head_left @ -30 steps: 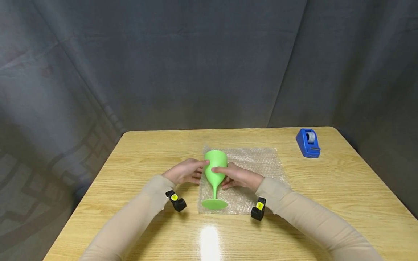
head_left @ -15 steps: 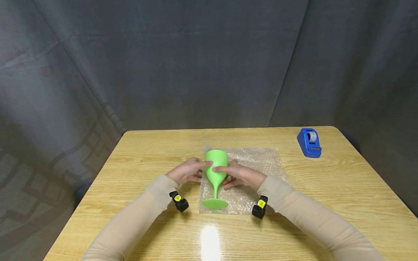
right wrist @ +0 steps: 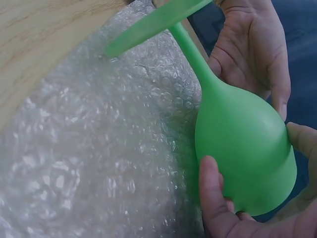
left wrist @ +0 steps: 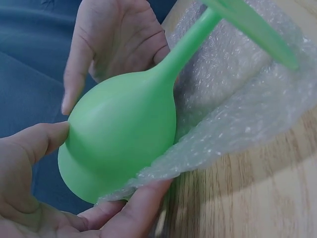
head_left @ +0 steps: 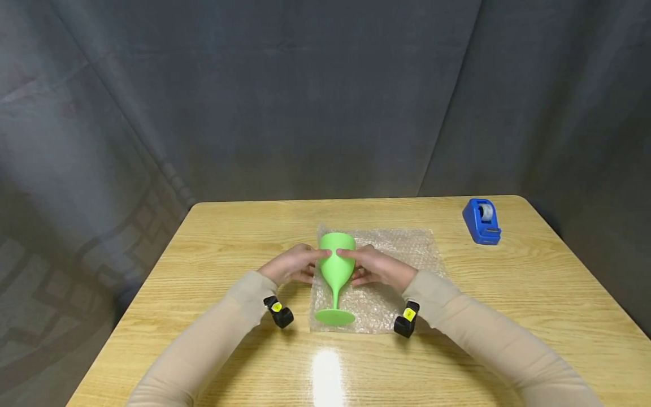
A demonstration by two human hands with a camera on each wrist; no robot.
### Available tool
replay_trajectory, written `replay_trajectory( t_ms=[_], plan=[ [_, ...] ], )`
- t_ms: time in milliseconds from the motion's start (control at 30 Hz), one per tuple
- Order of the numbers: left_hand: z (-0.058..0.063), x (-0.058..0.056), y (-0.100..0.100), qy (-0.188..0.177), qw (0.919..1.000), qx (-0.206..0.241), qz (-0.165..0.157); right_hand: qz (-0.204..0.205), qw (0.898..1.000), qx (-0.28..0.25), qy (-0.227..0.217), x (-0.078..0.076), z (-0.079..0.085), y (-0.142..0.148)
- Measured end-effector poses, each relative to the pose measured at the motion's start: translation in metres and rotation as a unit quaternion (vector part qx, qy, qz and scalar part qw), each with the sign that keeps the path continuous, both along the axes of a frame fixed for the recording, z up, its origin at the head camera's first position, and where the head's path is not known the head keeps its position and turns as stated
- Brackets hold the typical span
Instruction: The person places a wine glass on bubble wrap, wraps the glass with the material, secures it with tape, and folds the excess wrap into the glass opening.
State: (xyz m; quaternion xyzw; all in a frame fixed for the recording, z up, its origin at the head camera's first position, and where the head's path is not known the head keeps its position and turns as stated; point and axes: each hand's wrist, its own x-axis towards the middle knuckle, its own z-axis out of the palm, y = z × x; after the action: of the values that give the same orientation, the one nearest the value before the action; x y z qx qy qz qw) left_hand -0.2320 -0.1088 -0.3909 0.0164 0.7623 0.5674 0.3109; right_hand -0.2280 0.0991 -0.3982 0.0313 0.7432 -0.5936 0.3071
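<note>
A green plastic goblet [head_left: 338, 274] lies on its side on a sheet of bubble wrap [head_left: 402, 249], foot toward me and mouth away. My left hand [head_left: 292, 264] holds the bowl from the left, thumb on top. In the left wrist view, that hand's fingers are under the edge of the bubble wrap [left wrist: 237, 119], lifting it against the goblet [left wrist: 119, 124]. My right hand [head_left: 380, 267] grips the bowl from the other side. The right wrist view shows its thumb and fingers [right wrist: 212, 183] touching the goblet [right wrist: 242, 134], with the wrap [right wrist: 99, 144] beside it.
A blue tape dispenser [head_left: 481, 221] with a roll of tape stands at the back right of the wooden table [head_left: 234, 232]. Dark grey curtains [head_left: 305, 102] hang behind the table and along its sides. Most of the wrap extends to the goblet's right.
My right thumb has moved farther up the bowl, now close to the left thumb, and the right hand has shifted slightly away from me. Goblet and wrap have stayed nearly in place.
</note>
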Motion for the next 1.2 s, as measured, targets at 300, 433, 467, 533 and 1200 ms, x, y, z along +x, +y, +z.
replay_trajectory(
  t_ms=[300, 433, 467, 533, 1200],
  plan=[
    [0.002, 0.002, 0.008, 0.029, 0.9993, -0.02, 0.013, 0.007, 0.998, -0.057, -0.02, -0.003, -0.003, 0.007],
    [0.005, 0.002, 0.015, 0.059, 0.9969, -0.05, 0.014, -0.001, 0.996, -0.076, -0.038, -0.005, -0.004, 0.013],
    [0.005, 0.002, 0.017, 0.067, 0.996, -0.058, 0.013, -0.003, 0.996, -0.079, -0.044, -0.005, -0.004, 0.015],
    [0.007, 0.002, 0.021, 0.082, 0.9939, -0.073, 0.011, 0.0, 0.995, -0.087, -0.052, -0.006, -0.003, 0.019],
    [0.018, 0.009, 0.037, 0.126, 0.9865, -0.105, 0.004, 0.035, 0.999, -0.037, -0.014, -0.015, 0.009, 0.029]
  ],
)
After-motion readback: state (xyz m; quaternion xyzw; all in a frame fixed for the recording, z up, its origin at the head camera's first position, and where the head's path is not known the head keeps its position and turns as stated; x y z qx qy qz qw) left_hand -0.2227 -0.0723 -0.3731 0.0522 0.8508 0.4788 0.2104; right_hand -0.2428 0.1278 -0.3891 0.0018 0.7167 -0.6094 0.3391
